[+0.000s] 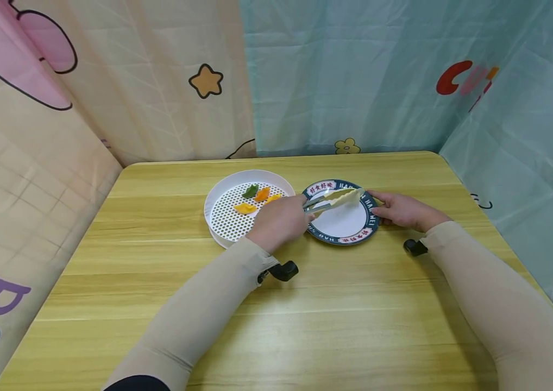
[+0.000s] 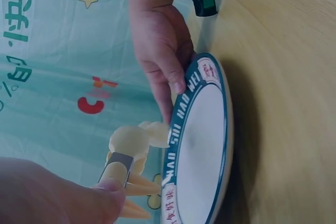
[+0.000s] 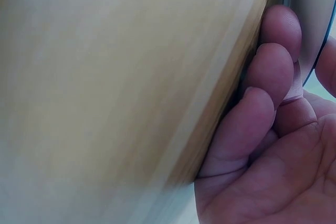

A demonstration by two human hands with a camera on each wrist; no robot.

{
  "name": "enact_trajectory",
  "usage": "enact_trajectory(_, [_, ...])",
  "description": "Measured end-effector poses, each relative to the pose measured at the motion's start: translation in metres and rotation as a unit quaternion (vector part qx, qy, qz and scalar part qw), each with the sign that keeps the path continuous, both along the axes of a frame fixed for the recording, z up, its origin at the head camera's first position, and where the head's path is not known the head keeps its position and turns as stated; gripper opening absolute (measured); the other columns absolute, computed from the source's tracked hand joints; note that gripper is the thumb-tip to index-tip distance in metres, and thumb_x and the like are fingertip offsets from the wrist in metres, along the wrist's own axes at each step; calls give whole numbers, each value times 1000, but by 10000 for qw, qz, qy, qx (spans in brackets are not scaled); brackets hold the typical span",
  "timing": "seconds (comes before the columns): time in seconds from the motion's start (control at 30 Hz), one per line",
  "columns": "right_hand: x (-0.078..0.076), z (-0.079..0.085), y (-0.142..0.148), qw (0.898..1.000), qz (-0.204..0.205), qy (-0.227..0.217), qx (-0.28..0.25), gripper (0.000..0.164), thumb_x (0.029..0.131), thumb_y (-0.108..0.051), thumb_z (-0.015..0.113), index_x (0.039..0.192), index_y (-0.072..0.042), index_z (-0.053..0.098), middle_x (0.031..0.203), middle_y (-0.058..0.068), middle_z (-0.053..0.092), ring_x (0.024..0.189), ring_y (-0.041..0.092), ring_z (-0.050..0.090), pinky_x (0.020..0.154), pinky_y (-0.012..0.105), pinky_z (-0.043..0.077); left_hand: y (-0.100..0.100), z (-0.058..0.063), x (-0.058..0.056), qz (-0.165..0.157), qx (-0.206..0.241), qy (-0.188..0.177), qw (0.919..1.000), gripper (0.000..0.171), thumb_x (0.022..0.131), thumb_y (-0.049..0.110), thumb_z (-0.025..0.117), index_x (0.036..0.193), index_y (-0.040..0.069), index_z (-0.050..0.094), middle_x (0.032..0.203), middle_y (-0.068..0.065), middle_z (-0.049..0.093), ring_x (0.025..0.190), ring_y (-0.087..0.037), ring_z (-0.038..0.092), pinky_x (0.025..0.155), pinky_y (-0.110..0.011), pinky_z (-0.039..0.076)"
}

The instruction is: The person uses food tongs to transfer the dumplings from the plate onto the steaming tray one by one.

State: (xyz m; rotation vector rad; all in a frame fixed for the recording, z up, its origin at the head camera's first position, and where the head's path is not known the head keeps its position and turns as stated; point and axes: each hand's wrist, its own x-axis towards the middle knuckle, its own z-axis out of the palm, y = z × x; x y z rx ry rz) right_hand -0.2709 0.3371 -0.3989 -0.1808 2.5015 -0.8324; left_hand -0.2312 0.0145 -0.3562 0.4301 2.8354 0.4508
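Note:
My left hand (image 1: 281,220) grips a pair of tongs (image 1: 316,206) with metal arms and cream-coloured ends, reaching over the plate. A pale, ruffled piece shows at the ends; I cannot tell whether it is held food or part of the tongs. My right hand (image 1: 401,210) holds the right rim of a round white plate (image 1: 340,240) with a dark blue lettered border. Seen from the right wrist, its fingers (image 3: 270,72) lie under the plate's edge. Left of the plate, a white perforated tray (image 1: 222,222) bears green, orange and yellow dumpling-shaped pieces (image 1: 245,208), partly hidden by my left hand.
The wooden table (image 1: 335,326) spreads out in front of both arms. Printed curtains (image 1: 345,70) hang behind it and along both sides. A dark camera mount (image 1: 283,270) juts out below the left wrist, and another (image 1: 414,247) below the right.

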Motion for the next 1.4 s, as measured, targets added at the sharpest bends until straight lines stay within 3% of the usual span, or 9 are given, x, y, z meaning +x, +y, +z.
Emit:
enact_trajectory(0.27, [0,-3,2,9999,14,-6,-129,70,112,-32,51,169,-15,14,86,5,57,85,24,55,77,33,46,-23,16,12,9,51,363,9993,34,104,52,59,123,24,60,96,3,66,80,-21,63,63,-37,49])
enact_trajectory(0.4, [-1,-5,4,9998,64,51,-183,70,112,-30,51,169,-11,14,83,3,56,82,23,54,73,33,46,-43,24,21,94,113,548,9984,28,104,52,58,114,26,60,91,3,66,78,-23,63,63,-40,49])
enact_trajectory(0.5, [-1,-5,4,9998,42,27,-215,71,112,-30,51,169,-11,13,80,2,53,81,22,54,73,33,45,-63,26,29,77,109,708,9974,29,105,49,59,118,23,61,93,1,66,80,-24,62,65,-40,48])
enact_trajectory(0.7, [-1,-5,3,9997,23,-3,-238,71,113,-29,51,169,-10,12,78,1,52,81,22,54,72,32,45,-117,24,47,228,158,823,9962,28,104,45,63,110,18,61,83,-3,62,70,-24,57,59,-37,43])
enact_trajectory(0.93, [1,0,2,9997,27,18,-248,70,113,-28,50,169,-10,12,84,2,58,85,22,56,75,33,46,-169,17,67,610,42,582,9964,26,105,42,61,111,17,59,79,-4,58,65,-21,53,55,-35,40])
enact_trajectory(1.1, [0,1,1,9997,12,-42,-256,71,113,-29,51,169,-11,11,83,2,56,86,22,55,76,33,45,-188,12,73,693,-13,510,9963,27,105,42,61,114,17,61,81,-3,60,66,-21,53,56,-35,39])
enact_trajectory(1.4, [-1,-1,0,9998,1,1,-200,71,112,-28,51,169,-10,13,86,5,58,89,24,56,78,34,46,-201,9,77,637,-134,484,9967,25,105,39,62,107,14,59,76,-3,56,61,-21,50,53,-35,37])
